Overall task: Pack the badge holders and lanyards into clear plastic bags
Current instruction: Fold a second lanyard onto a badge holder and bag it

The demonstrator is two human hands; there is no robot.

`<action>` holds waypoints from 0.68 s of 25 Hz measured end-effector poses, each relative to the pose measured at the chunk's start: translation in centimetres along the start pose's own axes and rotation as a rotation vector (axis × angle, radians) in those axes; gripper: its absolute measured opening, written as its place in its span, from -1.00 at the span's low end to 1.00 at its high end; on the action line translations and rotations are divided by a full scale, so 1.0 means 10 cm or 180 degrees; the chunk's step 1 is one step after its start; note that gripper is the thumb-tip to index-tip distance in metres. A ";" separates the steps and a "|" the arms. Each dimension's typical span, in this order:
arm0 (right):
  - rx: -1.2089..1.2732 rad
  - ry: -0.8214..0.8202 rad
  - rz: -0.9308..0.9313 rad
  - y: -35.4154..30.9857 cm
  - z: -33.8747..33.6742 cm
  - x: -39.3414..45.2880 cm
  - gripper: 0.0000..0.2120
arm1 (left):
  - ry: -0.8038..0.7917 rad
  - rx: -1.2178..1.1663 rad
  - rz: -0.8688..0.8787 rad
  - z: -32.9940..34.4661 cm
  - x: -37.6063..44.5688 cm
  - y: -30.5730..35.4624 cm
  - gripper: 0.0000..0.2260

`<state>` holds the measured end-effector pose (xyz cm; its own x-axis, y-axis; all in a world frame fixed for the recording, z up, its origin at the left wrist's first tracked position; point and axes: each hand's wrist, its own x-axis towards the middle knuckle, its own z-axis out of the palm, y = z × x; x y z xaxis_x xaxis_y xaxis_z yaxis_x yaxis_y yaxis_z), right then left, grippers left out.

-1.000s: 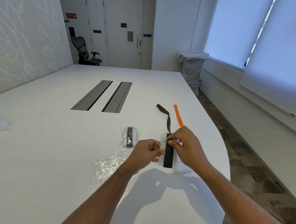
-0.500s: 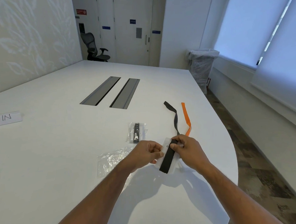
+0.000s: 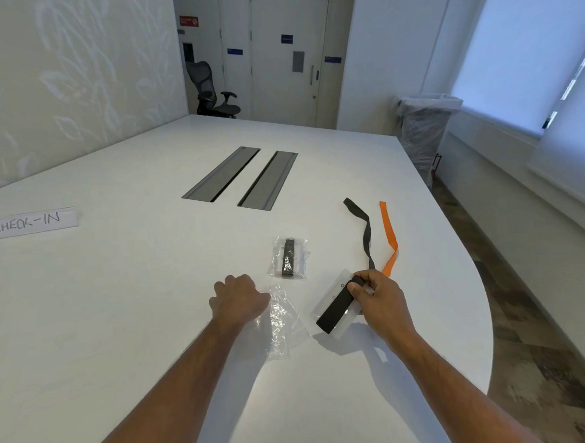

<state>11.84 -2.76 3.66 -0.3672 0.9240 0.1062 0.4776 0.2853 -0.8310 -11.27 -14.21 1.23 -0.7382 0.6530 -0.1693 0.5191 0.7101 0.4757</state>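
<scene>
Clear badge holder [image 3: 336, 303], w/ black lanyard [image 3: 339, 305] folded over it, is pinched in right hand [image 3: 380, 301], just above white table [image 3: 119, 298]. Left of holder, empty clear bag [image 3: 283, 323] is pressed under left hand [image 3: 237, 302], fingers curled. Beyond holder: packed bag [image 3: 289, 258], orange lanyard [image 3: 389, 236] alongside black strap's loose end.

Left hand [image 3: 238, 302] covers the near-left corner of the empty clear bag [image 3: 283, 323]; fingertips curled under, not visible. Right hand [image 3: 378, 298] hides the badge holder [image 3: 336, 298] right edge and where the black lanyard [image 3: 364, 227] joins it. Holder print too small to read. Both forearms cut off at bottom edge.
</scene>
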 end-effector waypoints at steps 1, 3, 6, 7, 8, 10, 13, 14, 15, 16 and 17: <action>0.0001 -0.0006 0.0011 0.00 0.01 0.00 -0.86 | -0.0017 0.0075 0.0014 0.01 -0.02 0.00 -0.67; 0.0006 -0.0002 -0.0001 0.01 0.02 0.00 -0.83 | 0.0014 0.0207 0.0081 0.01 -0.05 0.01 -0.71; 0.0014 0.0018 0.0015 0.02 0.02 -0.01 -0.82 | 0.0145 0.0287 0.0165 0.02 -0.11 0.02 -0.77; 0.0020 0.0025 0.0026 0.03 0.02 -0.01 -0.83 | 0.0193 0.0314 0.0192 0.02 -0.12 0.03 -0.78; 0.0029 0.0033 0.0033 0.03 0.01 -0.02 -0.83 | 0.0234 0.0332 0.0223 0.03 -0.13 0.03 -0.80; 0.0050 0.0040 0.0030 0.03 0.00 -0.02 -0.85 | 0.0328 0.0280 0.0315 0.03 -0.14 0.04 -0.87; 0.0098 0.0074 0.0009 0.02 -0.04 -0.03 -0.89 | 0.0522 0.0174 0.0562 0.01 -0.15 0.07 -0.96; 0.0129 0.0088 0.0012 0.01 -0.05 -0.03 -0.91 | 0.0594 0.0170 0.0661 0.00 -0.15 0.09 -0.96; 0.0170 0.0098 0.0022 0.00 -0.06 -0.03 -0.91 | 0.0665 0.0162 0.0751 -0.02 -0.15 0.11 -0.96; 0.0217 0.0114 0.0037 -0.01 -0.06 -0.03 -0.92 | 0.0714 0.0121 0.0828 -0.04 -0.14 0.13 -0.94; 0.0278 0.0154 0.0041 -0.01 -0.07 -0.03 -0.92 | 0.0725 0.0030 0.0881 -0.06 -0.14 0.15 -0.94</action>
<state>12.47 -2.93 4.12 -0.3216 0.9393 0.1197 0.4099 0.2520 -0.8766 -9.74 -14.25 2.72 -0.6456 0.7463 0.1622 0.7160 0.5176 0.4685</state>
